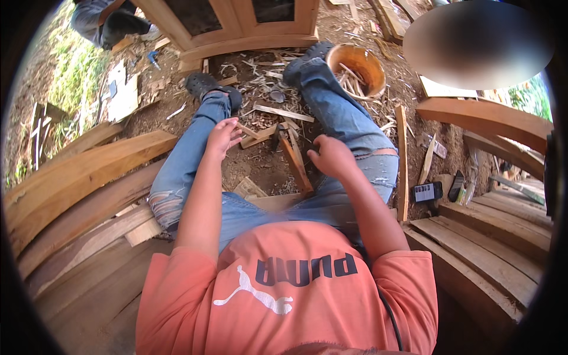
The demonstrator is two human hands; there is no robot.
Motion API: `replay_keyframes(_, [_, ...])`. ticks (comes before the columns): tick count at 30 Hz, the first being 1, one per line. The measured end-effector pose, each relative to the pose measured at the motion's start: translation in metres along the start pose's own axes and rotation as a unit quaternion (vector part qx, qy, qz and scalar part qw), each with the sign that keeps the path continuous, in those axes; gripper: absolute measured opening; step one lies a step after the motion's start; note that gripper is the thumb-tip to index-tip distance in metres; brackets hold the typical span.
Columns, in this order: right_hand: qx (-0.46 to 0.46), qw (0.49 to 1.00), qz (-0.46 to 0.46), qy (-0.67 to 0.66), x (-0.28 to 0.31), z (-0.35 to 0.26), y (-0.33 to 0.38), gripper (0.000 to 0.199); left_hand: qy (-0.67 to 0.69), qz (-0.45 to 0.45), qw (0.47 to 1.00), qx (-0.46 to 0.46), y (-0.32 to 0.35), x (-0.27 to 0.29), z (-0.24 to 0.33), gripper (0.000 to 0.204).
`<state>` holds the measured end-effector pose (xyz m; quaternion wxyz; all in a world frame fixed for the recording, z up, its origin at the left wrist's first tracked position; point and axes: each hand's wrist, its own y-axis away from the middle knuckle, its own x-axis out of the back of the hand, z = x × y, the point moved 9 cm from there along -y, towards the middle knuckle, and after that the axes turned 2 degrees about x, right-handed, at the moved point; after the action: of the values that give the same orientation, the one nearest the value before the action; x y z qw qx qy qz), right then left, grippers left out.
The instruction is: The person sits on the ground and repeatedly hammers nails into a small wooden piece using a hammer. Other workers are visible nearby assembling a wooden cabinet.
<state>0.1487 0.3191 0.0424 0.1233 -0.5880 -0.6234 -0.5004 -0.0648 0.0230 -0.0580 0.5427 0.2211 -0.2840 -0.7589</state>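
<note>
My left hand (223,137), over my left shin, has its fingers closed on a small wooden stick (248,131) that points toward the middle. My right hand (332,155) is above my right thigh with its fingers curled; whatever they may hold is too small to make out. Between my legs, a hammer-like tool with a wooden handle (295,164) leans with its dark head (281,131) away from me, next to some wood offcuts (258,135). A flat pale strip of wood (284,113) lies just beyond it.
A wooden bucket (378,70) holding sticks stands by my right foot. Ahead rises a panelled wooden frame (248,42). Curved timbers (89,171) and planks (485,236) flank me. A phone (427,191) lies at right. Another person (112,23) is at far left; shavings litter the ground.
</note>
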Motion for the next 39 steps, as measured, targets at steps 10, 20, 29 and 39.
replay_keyframes(10, [-0.134, 0.919, -0.187, -0.321, -0.151, -0.004, -0.045, 0.038, 0.065, -0.055, 0.996, -0.025, -0.015, 0.016, -0.016, 0.028])
replay_keyframes(20, [-0.115, 0.893, -0.073, -0.43, -0.159, -0.046, -0.016, 0.021, -0.058, -0.019, 0.996, -0.065, -0.016, -0.002, 0.008, 0.024])
replay_keyframes(29, [-0.014, 0.944, 0.054, -0.325, -0.121, -0.079, -0.022, 0.022, -0.04, -0.005, 0.999, -0.017, -0.003, -0.001, 0.014, 0.022])
replay_keyframes(39, [-0.05, 0.952, 0.029, -0.299, -0.129, -0.069, -0.03, 0.042, -0.048, -0.022, 0.998, -0.015, -0.01, 0.009, 0.001, 0.022])
